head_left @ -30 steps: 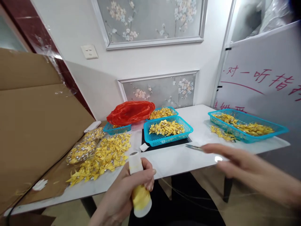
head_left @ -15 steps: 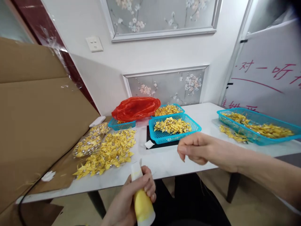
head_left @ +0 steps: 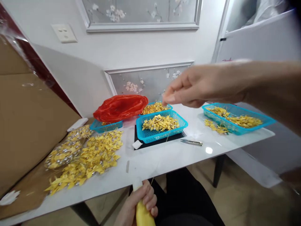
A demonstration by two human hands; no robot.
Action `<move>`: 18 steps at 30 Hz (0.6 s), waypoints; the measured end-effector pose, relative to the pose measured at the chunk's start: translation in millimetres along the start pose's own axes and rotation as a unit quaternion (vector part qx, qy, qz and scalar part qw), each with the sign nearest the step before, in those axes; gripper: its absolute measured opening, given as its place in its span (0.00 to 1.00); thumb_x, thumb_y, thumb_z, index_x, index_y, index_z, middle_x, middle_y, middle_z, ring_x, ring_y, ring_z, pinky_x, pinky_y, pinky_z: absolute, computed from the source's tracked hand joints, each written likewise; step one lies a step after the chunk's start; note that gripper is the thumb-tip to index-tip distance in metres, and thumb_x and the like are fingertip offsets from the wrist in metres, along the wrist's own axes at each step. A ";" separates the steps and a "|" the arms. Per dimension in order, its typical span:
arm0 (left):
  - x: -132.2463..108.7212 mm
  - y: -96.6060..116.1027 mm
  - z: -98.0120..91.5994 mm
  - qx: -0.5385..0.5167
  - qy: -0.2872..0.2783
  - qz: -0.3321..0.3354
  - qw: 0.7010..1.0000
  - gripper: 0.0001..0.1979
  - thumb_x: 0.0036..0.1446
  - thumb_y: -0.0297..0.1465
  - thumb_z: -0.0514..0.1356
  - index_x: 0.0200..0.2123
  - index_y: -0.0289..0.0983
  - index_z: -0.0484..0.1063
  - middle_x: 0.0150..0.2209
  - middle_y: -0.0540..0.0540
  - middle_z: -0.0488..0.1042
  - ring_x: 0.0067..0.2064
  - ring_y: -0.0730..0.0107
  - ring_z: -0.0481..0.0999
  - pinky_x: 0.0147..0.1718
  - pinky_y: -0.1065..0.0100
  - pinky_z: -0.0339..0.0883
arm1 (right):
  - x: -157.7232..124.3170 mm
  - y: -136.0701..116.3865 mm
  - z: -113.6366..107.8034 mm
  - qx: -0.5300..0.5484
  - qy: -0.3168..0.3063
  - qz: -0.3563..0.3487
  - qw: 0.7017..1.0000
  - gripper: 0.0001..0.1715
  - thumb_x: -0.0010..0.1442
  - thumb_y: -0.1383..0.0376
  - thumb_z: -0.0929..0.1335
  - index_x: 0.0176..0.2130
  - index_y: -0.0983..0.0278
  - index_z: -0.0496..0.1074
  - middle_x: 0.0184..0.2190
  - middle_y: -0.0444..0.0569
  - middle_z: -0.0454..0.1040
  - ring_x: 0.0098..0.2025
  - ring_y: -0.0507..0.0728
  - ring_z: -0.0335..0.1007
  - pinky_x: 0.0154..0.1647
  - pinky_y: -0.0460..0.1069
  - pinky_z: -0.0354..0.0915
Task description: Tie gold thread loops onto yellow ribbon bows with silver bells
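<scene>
My left hand [head_left: 144,196], low at the table's front edge, is wrapped round a yellow thread spool [head_left: 144,216] with a white core end. Up at chest height and to the right, my right hand [head_left: 195,86] is closed in a pinch. A thin thread [head_left: 167,136] runs up from beside the left hand towards the right fingertips. Behind it stands a blue basket [head_left: 155,138] holding yellow ribbon-like pieces with silvery beads [head_left: 161,123]. Metal thread snips [head_left: 191,142] lie on the table to the right of that basket.
More beaded yellow pieces [head_left: 98,157] are heaped at the left, beside a cardboard box [head_left: 28,125]. A red plastic bag [head_left: 121,108] rests over a small blue basket [head_left: 105,128]. Another blue basket [head_left: 254,129] stands at the right. A white scrap [head_left: 137,144] lies near the middle.
My right hand has risen, drawing out the thread, while my left keeps its hold on the spool. The view has shifted right, and the snips have come into sight.
</scene>
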State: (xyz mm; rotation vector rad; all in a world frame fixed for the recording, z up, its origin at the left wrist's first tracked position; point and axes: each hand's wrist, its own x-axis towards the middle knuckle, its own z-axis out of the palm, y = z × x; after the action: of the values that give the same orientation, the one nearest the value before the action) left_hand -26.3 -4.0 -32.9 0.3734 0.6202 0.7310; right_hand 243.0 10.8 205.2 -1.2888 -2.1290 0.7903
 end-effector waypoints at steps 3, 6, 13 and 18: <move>9.0 -5.8 10.0 0.003 -0.009 -0.017 1.000 0.15 0.48 0.27 0.73 0.21 0.33 0.69 0.18 0.56 0.66 0.20 0.81 0.63 0.22 0.74 0.64 | -0.1 -19.6 -2.0 0.000 0.022 0.004 1.000 0.09 0.68 0.68 0.66 0.36 0.67 0.74 0.15 0.36 0.51 0.16 0.44 0.43 0.14 0.40 0.44; 14.9 -12.3 17.8 0.010 -0.019 -0.030 0.999 0.16 0.45 0.28 0.75 0.21 0.33 0.70 0.19 0.55 0.66 0.21 0.80 0.64 0.24 0.72 0.65 | -0.5 -37.2 -1.5 -0.069 0.031 0.020 0.997 0.09 0.69 0.68 0.66 0.37 0.68 0.75 0.16 0.37 0.54 0.16 0.44 0.47 0.14 0.40 0.46; 22.3 -28.0 -1.0 0.016 0.010 -0.073 0.997 0.14 0.48 0.36 0.74 0.33 0.35 0.76 0.24 0.53 0.72 0.24 0.76 0.70 0.26 0.70 0.66 | 1.9 -53.4 -13.7 -0.214 0.043 0.024 0.975 0.08 0.67 0.67 0.68 0.37 0.68 0.76 0.17 0.39 0.60 0.16 0.44 0.52 0.13 0.40 0.49; 17.0 -36.1 -28.2 0.014 0.030 -0.058 0.998 0.16 0.48 0.37 0.73 0.35 0.34 0.77 0.24 0.52 0.73 0.24 0.75 0.72 0.26 0.71 0.64 | 2.9 -40.3 -28.1 -0.197 0.112 0.076 0.971 0.11 0.65 0.70 0.68 0.45 0.68 0.79 0.12 0.34 0.55 0.14 0.40 0.51 0.17 0.39 0.45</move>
State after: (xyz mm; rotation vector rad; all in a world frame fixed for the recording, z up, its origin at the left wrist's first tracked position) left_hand -16.4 -13.9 -79.8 0.3396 0.7039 0.6247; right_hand 237.2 4.2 253.6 -1.6723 -2.0839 0.2615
